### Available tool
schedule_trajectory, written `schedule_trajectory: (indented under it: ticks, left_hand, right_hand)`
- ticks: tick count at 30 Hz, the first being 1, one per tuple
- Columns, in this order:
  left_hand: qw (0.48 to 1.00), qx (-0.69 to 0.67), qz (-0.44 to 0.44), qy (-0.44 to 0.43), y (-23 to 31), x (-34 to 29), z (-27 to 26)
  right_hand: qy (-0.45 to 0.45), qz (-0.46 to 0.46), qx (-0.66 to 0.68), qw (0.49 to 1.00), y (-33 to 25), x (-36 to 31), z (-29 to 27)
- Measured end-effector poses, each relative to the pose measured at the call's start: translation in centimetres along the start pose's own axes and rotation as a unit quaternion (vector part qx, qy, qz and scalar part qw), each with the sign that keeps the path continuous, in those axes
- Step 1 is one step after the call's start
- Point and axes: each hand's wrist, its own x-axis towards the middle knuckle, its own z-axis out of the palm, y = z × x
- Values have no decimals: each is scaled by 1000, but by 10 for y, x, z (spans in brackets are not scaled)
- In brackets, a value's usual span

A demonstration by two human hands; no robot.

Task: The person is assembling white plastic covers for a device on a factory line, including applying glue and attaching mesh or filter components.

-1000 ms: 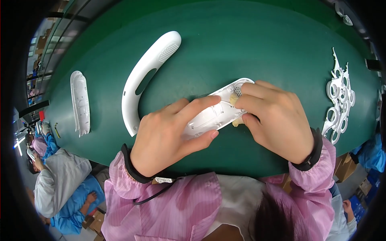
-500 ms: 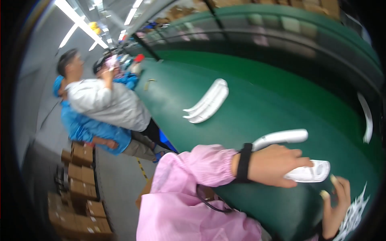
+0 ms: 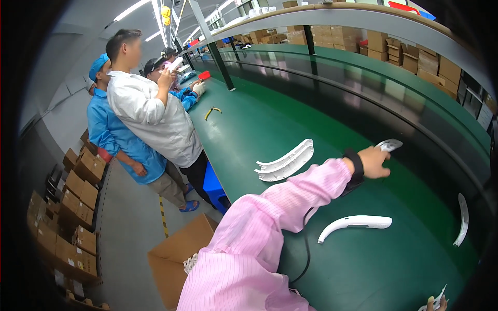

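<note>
My left hand (image 3: 374,161), in a pink sleeve with a black wrist strap, reaches across to the far side of the green table. Its fingers hold the near end of a small white plastic part (image 3: 390,145) by the dark strip; the thumb sticks out below. At the bottom right corner only the fingertips of my right hand (image 3: 442,304) show, around a thin, jagged white plastic piece (image 3: 437,299). Between my arms lies a curved white handle-like part (image 3: 358,222). Left of my forearm rest nested curved white shells (image 3: 287,161).
Another curved white strip (image 3: 461,220) lies at the far right. Yellow-handled pliers (image 3: 212,112) sit farther up the table (image 3: 244,124). A shelf on posts (image 3: 220,65) runs above. People stand at left; an open carton (image 3: 181,249) is beside me, and a black cord (image 3: 307,249) hangs from my sleeve.
My left hand has carried the white part away from my right hand to the table's far side. My right hand now shows lower, mostly out of the picture. The view has shifted.
</note>
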Motion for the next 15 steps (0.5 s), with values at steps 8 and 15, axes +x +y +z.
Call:
schedule_trajectory:
  ticks: [8,15]
  left_hand:
    - [992,20,17,-126,43,-124,-2]
    - [990,0,36,-138,60,-166,15]
  right_hand:
    - [33,-106,82,990,85,33,40]
    - [89,-81,143,982,107,47,57]
